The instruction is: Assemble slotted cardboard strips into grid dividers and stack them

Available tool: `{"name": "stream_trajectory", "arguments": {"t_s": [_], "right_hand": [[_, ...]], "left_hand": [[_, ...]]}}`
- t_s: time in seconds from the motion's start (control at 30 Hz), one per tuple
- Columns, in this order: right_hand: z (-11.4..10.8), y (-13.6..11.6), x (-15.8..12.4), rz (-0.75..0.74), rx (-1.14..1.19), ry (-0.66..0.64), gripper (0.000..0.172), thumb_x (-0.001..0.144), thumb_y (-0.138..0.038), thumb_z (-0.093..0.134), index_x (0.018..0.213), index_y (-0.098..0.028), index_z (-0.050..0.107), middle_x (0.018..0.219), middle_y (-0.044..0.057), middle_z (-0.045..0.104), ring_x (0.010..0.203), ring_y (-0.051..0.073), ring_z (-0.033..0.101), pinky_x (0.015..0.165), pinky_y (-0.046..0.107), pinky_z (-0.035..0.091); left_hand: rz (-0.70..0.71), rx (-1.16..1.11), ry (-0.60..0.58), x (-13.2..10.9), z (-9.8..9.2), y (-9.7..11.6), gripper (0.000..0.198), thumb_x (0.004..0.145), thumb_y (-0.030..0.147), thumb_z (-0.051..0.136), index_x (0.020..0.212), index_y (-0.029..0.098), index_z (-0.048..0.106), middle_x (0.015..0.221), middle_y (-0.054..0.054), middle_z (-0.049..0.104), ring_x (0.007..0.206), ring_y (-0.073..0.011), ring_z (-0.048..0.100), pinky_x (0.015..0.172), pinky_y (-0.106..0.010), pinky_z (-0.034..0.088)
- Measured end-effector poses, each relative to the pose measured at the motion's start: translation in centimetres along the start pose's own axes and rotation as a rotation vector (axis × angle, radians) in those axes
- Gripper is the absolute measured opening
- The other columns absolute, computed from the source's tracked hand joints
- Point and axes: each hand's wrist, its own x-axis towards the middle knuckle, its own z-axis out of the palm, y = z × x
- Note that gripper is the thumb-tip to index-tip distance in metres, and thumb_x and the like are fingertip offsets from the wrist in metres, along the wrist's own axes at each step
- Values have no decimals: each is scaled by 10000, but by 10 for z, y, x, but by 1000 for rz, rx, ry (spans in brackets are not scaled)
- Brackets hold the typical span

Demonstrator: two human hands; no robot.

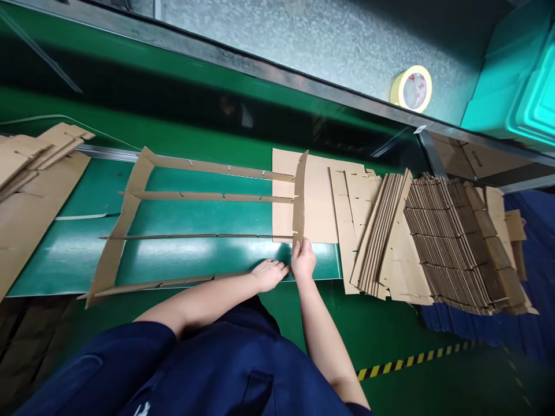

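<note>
A cardboard divider frame stands on the green worktop: several long notched strips run left to right between two cross strips. My right hand grips the near end of the right cardboard cross strip. Close beside it, my left hand has its fingers closed at the right end of the nearest long cardboard strip; that end is hidden under the hand. At the other side, the left cardboard cross strip joins the long strips. A flat cardboard sheet lies partly under the frame's right end.
Right of the frame lean stacks of slotted cardboard strips and folded dividers. More cardboard pieces lie at the left. Behind, a metal-edged shelf carries a yellow tape roll and a turquoise bin.
</note>
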Motion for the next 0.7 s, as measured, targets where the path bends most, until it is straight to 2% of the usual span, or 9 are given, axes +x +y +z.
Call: {"name": "stream_trajectory", "arguments": {"t_s": [0.17,0.23,0.3,0.4,0.43,0.5,0.6,0.7], "right_hand": [[4,-3,2,-4,-66,-22,302,947,-321,304,1024,-156,545,935,84,622,692,158,535,578,257,308],[5,-2,2,-8,-77,-40,296,948,-320,310,999,-156,550,911,79,622,673,153,528,572,256,299],[6,0,2,-5,-70,-42,302,949,-332,309,988,-156,551,897,77,624,672,154,529,575,256,301],[6,2,3,-2,-50,-20,318,949,-346,296,996,-160,550,909,80,628,686,162,540,583,259,317],[6,2,3,-7,-45,-14,325,947,-348,289,1001,-161,550,912,82,628,691,165,543,585,261,323],[7,3,3,-18,-43,-6,340,945,-353,276,1008,-163,550,914,87,627,695,170,547,586,265,334],[8,7,2,-27,-59,-10,344,941,-355,272,1006,-162,549,905,91,627,689,176,550,580,269,335],[10,12,0,-37,-75,-22,332,941,-348,277,991,-161,547,896,91,626,688,176,554,578,269,330]], "left_hand": [[5,3,21,-3,-5,1,254,851,176,467,1079,150,574,970,-93,639,913,-230,597,788,-381,458],[20,-18,116,-4,-12,-3,252,902,288,432,1043,159,596,1010,-98,635,984,-233,574,850,-395,440],[38,-16,257,-2,-24,-12,311,913,366,422,1078,170,597,1148,-113,602,1141,-252,495,961,-427,380],[-25,59,400,14,-44,-30,359,900,270,434,1232,164,522,1349,-133,483,1303,-272,346,1071,-467,265],[-73,83,385,22,-50,-36,385,896,217,421,1271,159,488,1358,-142,475,1298,-271,362,1065,-468,275],[-157,101,274,41,-58,-46,397,892,148,395,1282,161,471,1267,-147,553,1186,-254,496,980,-433,376],[-189,90,118,61,-60,-54,319,887,110,396,1157,181,550,1033,-104,668,919,-209,636,775,-339,472],[-191,96,120,67,-56,-56,266,871,95,420,1071,173,576,1006,-102,672,879,-202,645,717,-309,473]]}}
